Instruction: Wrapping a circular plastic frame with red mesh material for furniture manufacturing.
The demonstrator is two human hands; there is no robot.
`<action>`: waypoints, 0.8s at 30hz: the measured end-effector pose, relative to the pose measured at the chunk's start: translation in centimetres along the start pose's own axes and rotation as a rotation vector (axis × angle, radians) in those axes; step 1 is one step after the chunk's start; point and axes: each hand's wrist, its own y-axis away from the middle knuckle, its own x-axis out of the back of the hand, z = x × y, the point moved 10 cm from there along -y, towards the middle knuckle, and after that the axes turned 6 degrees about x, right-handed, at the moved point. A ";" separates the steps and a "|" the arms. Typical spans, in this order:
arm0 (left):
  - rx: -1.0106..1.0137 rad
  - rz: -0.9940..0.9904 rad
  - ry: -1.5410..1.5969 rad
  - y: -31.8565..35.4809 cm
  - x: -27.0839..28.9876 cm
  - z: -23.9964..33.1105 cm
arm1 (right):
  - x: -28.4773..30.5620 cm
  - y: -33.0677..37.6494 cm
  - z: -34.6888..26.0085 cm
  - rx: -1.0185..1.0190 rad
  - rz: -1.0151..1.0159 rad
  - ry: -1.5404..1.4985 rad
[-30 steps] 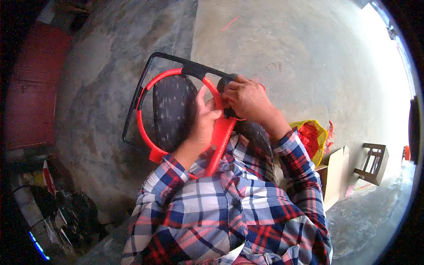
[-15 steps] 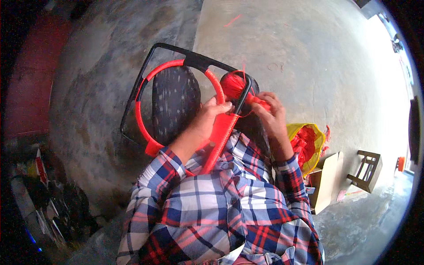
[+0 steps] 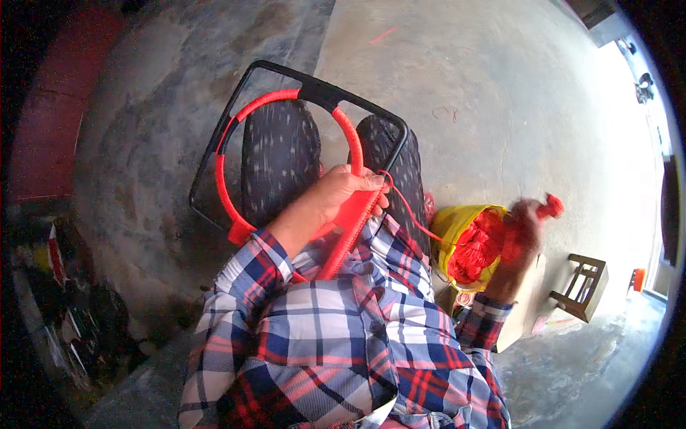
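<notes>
A black rectangular metal frame with a round ring inside it lies across my lap. Red cord is wound round most of the ring, with black stretches bare. My left hand is closed on the red-wrapped band at the frame's right side. From there a loose red strand runs rightward toward a yellow container. Beyond that container my right hand, smeared by motion, grips a bundle of red cord whose end sticks out past the fingers.
Red cord fills the yellow container beside my right knee. An opened cardboard box stands under my right forearm. Further right is a small wooden stool. Dark clutter lies at the far left, and red scraps dot the concrete floor.
My right hand has swung away from the frame, out to the right, carrying the red cord bundle and drawing out a strand. My left hand keeps its hold on the band.
</notes>
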 end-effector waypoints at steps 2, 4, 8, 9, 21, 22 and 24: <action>0.033 -0.026 0.004 -0.5 -0.7 -0.3 | -4.0 2.6 4.2 -0.282 -0.102 0.360; -0.026 -0.006 -0.028 0.1 -0.3 0.1 | -9.0 4.9 11.0 -0.382 -0.426 0.494; -0.075 0.014 -0.030 -0.5 -0.1 0.3 | -11.7 7.3 11.6 -0.391 -0.553 0.477; -0.077 0.018 -0.029 -0.4 -0.1 0.4 | -10.9 7.0 10.9 -0.459 -0.508 0.445; -0.094 -0.032 0.076 -0.9 2.0 0.0 | -3.5 -0.4 2.7 -0.075 -0.179 0.292; -0.101 -0.025 0.101 -1.0 2.3 0.0 | -4.2 1.1 4.3 -0.206 -0.249 0.239; -0.059 -0.005 0.066 -1.0 2.0 -0.4 | -7.2 5.2 5.9 -0.381 -0.533 1.022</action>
